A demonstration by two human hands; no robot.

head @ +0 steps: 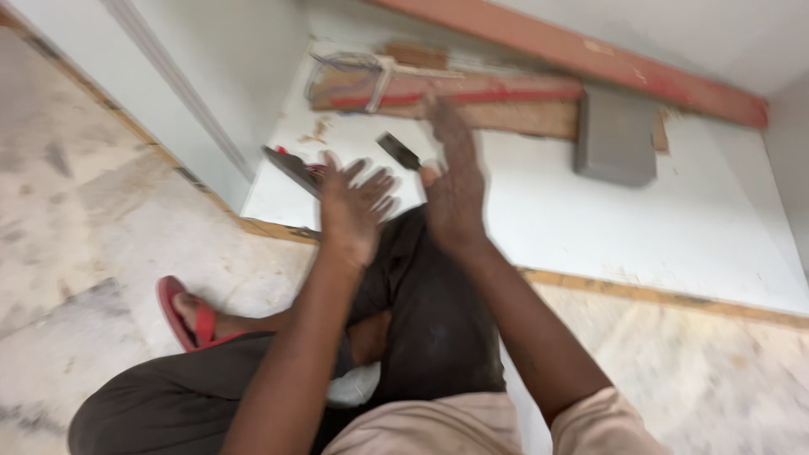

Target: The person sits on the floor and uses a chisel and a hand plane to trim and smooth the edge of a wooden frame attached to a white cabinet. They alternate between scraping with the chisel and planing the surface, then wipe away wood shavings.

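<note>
Your left hand (354, 206) is spread wide, fingers splayed, holding nothing; your right hand (453, 190) is flat and open just beside it. A dark scraper (398, 150) lies on the white board (590, 219) just beyond both. Brushing it could slide the blade against fingers. Motion blur obscures the scraper's edge and the wood strips (472, 97) farther off.

Mottled stone floor (101, 194) meets a white panel (607, 227) beneath white walls (236, 59).
</note>
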